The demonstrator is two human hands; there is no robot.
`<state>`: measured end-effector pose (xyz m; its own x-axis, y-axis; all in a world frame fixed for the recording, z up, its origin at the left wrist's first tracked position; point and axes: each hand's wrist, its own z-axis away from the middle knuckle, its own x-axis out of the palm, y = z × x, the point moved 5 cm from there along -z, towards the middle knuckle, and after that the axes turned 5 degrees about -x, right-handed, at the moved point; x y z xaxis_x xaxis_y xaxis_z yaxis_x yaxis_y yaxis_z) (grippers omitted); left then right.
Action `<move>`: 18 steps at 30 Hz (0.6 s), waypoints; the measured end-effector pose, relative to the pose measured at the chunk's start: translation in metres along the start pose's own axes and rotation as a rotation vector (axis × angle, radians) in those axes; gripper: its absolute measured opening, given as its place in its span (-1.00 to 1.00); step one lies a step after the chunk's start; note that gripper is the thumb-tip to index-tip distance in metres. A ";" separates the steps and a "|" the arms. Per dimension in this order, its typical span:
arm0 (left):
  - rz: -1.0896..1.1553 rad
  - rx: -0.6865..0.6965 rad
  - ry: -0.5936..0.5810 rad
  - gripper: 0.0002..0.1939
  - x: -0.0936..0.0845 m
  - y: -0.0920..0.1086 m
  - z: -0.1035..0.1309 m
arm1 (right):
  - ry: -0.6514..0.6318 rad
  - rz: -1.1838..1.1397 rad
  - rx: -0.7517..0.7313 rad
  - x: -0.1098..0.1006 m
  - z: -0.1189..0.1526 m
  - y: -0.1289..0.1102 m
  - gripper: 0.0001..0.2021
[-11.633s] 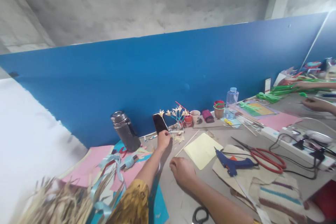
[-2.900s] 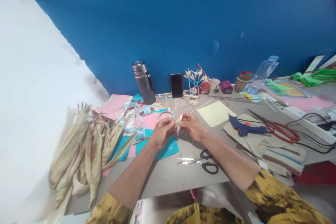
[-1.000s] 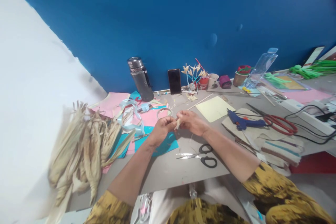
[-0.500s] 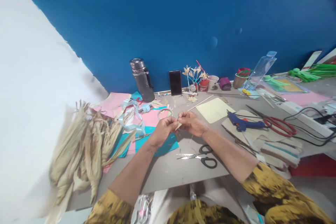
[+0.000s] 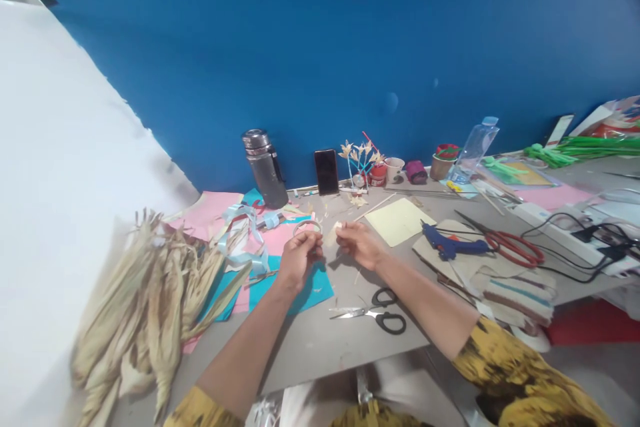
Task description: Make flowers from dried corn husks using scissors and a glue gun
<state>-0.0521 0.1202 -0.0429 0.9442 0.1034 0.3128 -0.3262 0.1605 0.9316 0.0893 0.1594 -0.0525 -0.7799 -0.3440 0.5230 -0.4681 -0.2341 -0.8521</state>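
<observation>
My right hand pinches a small pale piece, apparently dried corn husk, above the table. My left hand is a short way to its left, thumb and fingers pressed together; whatever they may hold is too small to make out. Just behind the left fingers lies a ring-shaped roll of tape. Black-handled scissors lie partly spread on the table, nearer to me. Dried corn husks are heaped at the left. A thin pale stick rests beyond my right hand.
Blue sheets and pink sheets lie under the left hand. A thermos, a phone and husk flowers stand along the wall. At right are a yellow pad, a blue glue gun, red-handled shears and a power strip.
My hands have moved apart from touching each other, and the pale piece now shows in the right fingers. The whole view has shifted slightly.
</observation>
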 end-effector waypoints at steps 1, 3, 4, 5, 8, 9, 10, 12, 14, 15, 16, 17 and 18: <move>0.016 0.004 0.061 -0.74 -0.005 0.000 -0.002 | 0.005 -0.036 0.006 -0.001 -0.001 -0.001 -0.64; 0.031 0.026 0.170 -0.84 -0.013 0.001 -0.003 | 0.002 -0.100 0.039 -0.003 -0.003 -0.001 -0.64; 0.035 0.040 0.190 -0.89 -0.015 0.002 -0.003 | -0.004 -0.117 0.056 -0.003 -0.003 -0.001 -0.64; 0.040 0.052 0.178 -0.93 -0.016 0.002 -0.003 | -0.011 -0.123 0.068 -0.003 -0.004 -0.002 -0.65; 0.073 0.050 0.040 -0.93 -0.010 0.004 0.000 | -0.025 -0.117 0.077 -0.003 -0.003 -0.003 -0.66; 0.079 0.038 0.003 -0.92 -0.008 0.004 0.001 | -0.028 -0.116 0.076 -0.002 -0.003 -0.004 -0.66; 0.078 0.024 -0.019 -0.91 -0.006 0.003 0.002 | -0.030 -0.114 0.073 -0.002 -0.002 -0.005 -0.66; 0.068 -0.004 -0.027 -0.91 -0.004 0.002 0.003 | -0.031 -0.108 0.065 -0.002 -0.002 -0.006 -0.67; 0.050 -0.013 -0.018 -0.95 -0.003 0.002 0.003 | -0.030 -0.100 0.056 -0.001 -0.001 -0.006 -0.67; 0.036 -0.005 -0.013 -0.94 -0.003 0.002 0.003 | -0.031 -0.091 0.048 -0.001 0.000 -0.006 -0.67; 0.014 0.011 -0.007 -0.90 -0.002 0.003 0.003 | -0.033 -0.076 0.037 -0.001 0.000 -0.006 -0.67; -0.024 0.034 0.002 -0.85 -0.003 0.004 0.003 | -0.036 -0.054 0.023 0.000 0.000 -0.006 -0.68; -0.078 0.063 0.017 -0.80 -0.003 0.006 0.003 | -0.040 -0.027 0.007 0.000 0.001 -0.006 -0.68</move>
<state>-0.0570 0.1178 -0.0380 0.9655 0.1097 0.2360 -0.2475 0.1065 0.9630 0.0922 0.1602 -0.0477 -0.7496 -0.3737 0.5463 -0.4855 -0.2504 -0.8376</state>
